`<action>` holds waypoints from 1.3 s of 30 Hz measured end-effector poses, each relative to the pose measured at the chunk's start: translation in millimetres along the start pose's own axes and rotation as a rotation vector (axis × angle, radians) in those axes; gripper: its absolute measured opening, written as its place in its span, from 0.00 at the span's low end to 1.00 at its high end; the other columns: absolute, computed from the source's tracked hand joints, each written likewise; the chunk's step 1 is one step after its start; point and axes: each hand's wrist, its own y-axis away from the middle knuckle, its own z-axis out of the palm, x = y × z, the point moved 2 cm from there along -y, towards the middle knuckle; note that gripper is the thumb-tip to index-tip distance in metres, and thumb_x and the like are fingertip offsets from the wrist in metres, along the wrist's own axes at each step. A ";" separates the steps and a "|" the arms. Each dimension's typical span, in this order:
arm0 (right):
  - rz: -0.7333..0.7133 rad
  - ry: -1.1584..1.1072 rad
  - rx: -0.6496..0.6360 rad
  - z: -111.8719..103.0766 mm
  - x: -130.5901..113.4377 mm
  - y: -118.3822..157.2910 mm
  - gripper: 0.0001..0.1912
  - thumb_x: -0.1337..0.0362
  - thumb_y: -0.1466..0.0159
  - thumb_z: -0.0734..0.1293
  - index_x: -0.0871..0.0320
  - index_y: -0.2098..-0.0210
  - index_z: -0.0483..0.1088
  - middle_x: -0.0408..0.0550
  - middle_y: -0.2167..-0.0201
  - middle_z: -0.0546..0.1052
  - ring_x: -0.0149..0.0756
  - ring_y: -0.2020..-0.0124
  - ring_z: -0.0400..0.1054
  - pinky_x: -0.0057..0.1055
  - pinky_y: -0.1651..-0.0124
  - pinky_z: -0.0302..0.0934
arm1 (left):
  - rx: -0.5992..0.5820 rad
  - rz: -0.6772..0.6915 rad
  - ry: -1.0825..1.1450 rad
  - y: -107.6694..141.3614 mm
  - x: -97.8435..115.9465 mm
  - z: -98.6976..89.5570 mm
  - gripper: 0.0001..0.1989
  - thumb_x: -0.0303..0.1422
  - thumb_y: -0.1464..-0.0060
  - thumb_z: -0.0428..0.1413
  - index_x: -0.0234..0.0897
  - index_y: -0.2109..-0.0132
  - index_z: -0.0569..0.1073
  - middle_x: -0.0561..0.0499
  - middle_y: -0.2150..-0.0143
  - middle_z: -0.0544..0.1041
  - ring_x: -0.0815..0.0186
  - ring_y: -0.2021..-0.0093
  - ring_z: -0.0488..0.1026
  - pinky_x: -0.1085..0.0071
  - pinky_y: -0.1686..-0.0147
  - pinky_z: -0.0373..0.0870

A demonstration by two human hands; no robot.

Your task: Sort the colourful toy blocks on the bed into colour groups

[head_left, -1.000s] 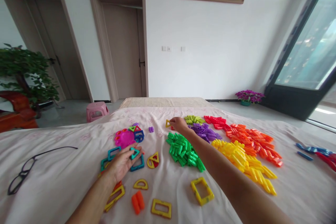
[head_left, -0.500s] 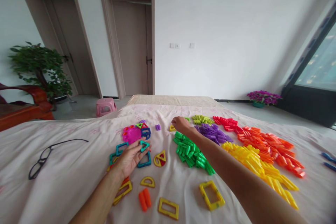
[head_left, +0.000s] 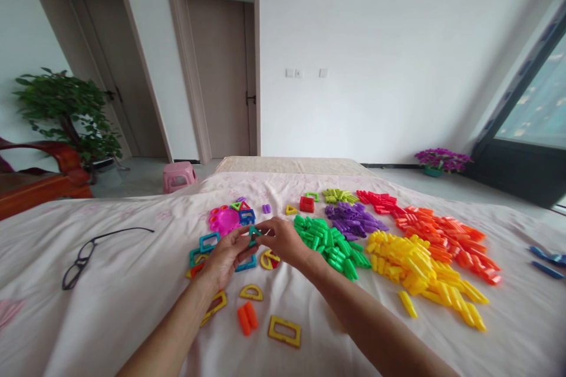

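A small teal triangular magnetic tile [head_left: 253, 235] is held up above the bed-like cloth surface. My left hand [head_left: 227, 256] closes its fingers on the tile from the left. My right hand [head_left: 283, 240] meets it from the right, thumb and fingers pinching at the same tile. Behind the hands lies a magenta flower-shaped piece [head_left: 224, 221] beside blue tiles [head_left: 247, 217]. Under and beside my left hand are teal square frames [head_left: 209, 240] and yellow tiles [head_left: 216, 304]. A round yellow-and-red piece [head_left: 269, 259] sits just below my right hand.
Piles of green [head_left: 327, 241], purple [head_left: 354, 218], yellow [head_left: 411, 259] and orange-red tubes [head_left: 446, 235] cover the right side. A red tile stack [head_left: 306, 204] lies farther back. Eyeglasses [head_left: 84, 259] rest at left. Nearer me are two orange tubes [head_left: 247, 318] and a yellow rectangular frame [head_left: 284, 331].
My right hand has come back leftward and nearer, from the far tiles to the teal triangle in my left hand. The red stack now shows. The larger yellow frame near my right forearm is hidden.
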 end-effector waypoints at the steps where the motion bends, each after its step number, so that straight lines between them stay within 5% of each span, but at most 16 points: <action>1: 0.034 -0.056 0.017 2.2 3.5 0.4 0.15 0.71 0.44 0.69 0.56 0.58 0.81 0.45 0.68 0.80 0.33 0.69 0.72 0.27 0.65 0.64 | -0.001 0.005 -0.025 0.7 0.7 0.9 0.22 0.29 0.53 0.68 0.35 0.50 0.75 0.45 0.60 0.83 0.62 0.60 0.81 0.70 0.58 0.78; 4: 0.155 -0.237 0.054 6.7 16.6 2.3 0.14 0.70 0.45 0.70 0.59 0.59 0.79 0.45 0.69 0.80 0.34 0.69 0.72 0.26 0.67 0.63 | -0.019 0.020 -0.130 1.8 10.3 1.9 0.25 0.35 0.54 0.69 0.34 0.49 0.75 0.42 0.58 0.83 0.60 0.60 0.81 0.67 0.60 0.78; 7: 0.197 -0.165 0.129 -1.4 26.0 4.7 0.11 0.69 0.45 0.70 0.60 0.62 0.78 0.45 0.70 0.80 0.34 0.69 0.72 0.26 0.67 0.62 | 0.018 0.095 -0.259 -2.0 30.5 -10.8 0.27 0.44 0.52 0.66 0.32 0.49 0.75 0.40 0.56 0.82 0.59 0.60 0.81 0.67 0.61 0.77; 13: 0.249 0.330 0.142 -30.1 36.7 1.0 0.10 0.70 0.42 0.67 0.58 0.62 0.79 0.48 0.65 0.81 0.37 0.62 0.74 0.27 0.61 0.60 | 0.455 0.338 -0.708 -17.4 60.7 -91.2 0.27 0.48 0.51 0.59 0.32 0.52 0.76 0.42 0.58 0.82 0.58 0.58 0.79 0.68 0.63 0.74; 18: 0.340 0.601 0.028 -27.4 44.1 -12.2 0.12 0.69 0.40 0.66 0.56 0.60 0.80 0.51 0.59 0.82 0.41 0.56 0.74 0.29 0.59 0.59 | 0.543 0.302 -0.899 -22.1 54.3 -135.4 0.18 0.43 0.56 0.60 0.36 0.60 0.79 0.44 0.61 0.83 0.56 0.57 0.79 0.68 0.60 0.72; 29: 0.365 0.786 -0.014 -12.9 54.6 -31.6 0.15 0.68 0.36 0.62 0.54 0.54 0.78 0.54 0.53 0.80 0.45 0.52 0.74 0.33 0.57 0.62 | 0.405 0.153 -1.198 -33.3 37.8 -146.0 0.17 0.46 0.50 0.57 0.40 0.61 0.80 0.48 0.63 0.83 0.58 0.61 0.79 0.70 0.61 0.70; 39: 0.161 0.657 -0.057 36.3 54.9 -64.9 0.22 0.69 0.34 0.60 0.51 0.42 0.70 0.53 0.46 0.73 0.40 0.49 0.70 0.32 0.51 0.62 | 0.483 0.109 -1.316 -25.2 38.0 -135.7 0.17 0.47 0.45 0.52 0.44 0.59 0.79 0.51 0.59 0.83 0.59 0.58 0.78 0.70 0.62 0.66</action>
